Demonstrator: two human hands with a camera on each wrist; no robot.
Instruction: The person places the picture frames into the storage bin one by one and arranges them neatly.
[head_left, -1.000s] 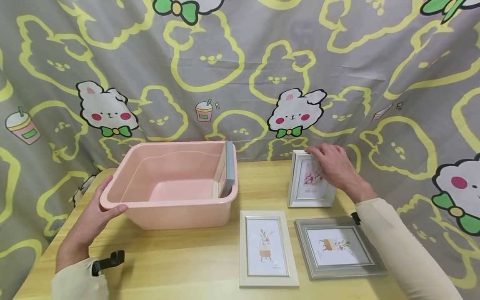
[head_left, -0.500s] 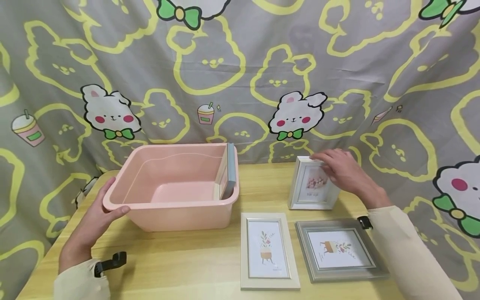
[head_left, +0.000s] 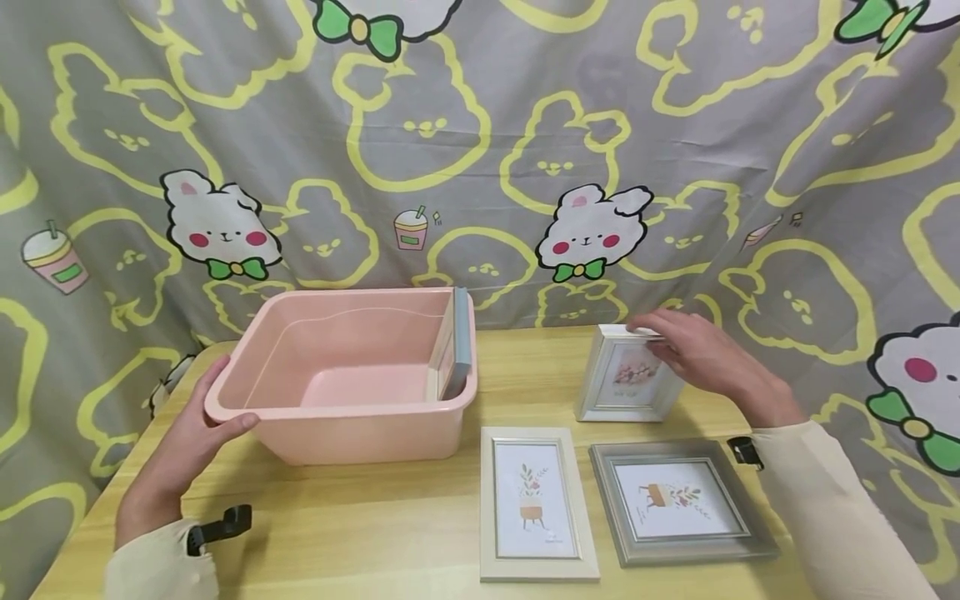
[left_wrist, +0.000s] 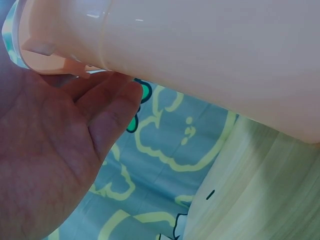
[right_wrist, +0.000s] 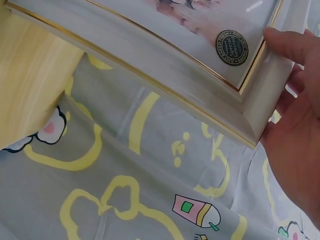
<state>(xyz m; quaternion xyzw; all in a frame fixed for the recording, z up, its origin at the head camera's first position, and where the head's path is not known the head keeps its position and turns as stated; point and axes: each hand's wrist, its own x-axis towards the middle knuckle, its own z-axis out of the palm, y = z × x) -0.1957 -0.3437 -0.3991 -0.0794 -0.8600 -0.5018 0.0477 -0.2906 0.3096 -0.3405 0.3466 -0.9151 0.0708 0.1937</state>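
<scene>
My left hand [head_left: 193, 433] grips the near left corner of a pink plastic basin [head_left: 352, 437], its thumb over the rim. In the left wrist view, the basin's wall [left_wrist: 210, 60] fills the top, beside the hand [left_wrist: 60, 135]. A white picture frame [head_left: 588, 400] with a pink flower print stands tilted at the table's back right. My right hand [head_left: 701, 354] holds it by its upper right corner. The right wrist view shows the thumb on the front of the frame [right_wrist: 165, 70] and the hand's other fingers behind its edge.
Two frames stand on edge inside the basin's right side, one with a blue-grey edge [head_left: 462, 333]. A cream frame [head_left: 491, 500] and a silver-grey frame [head_left: 622, 533] lie face up on the wooden table [head_left: 360, 533]. A patterned curtain [head_left: 480, 150] hangs behind.
The top of the white picture frame has shifted right and down in the head view, so it leans more. My right hand has moved with it. My left hand stays on the basin's rim.
</scene>
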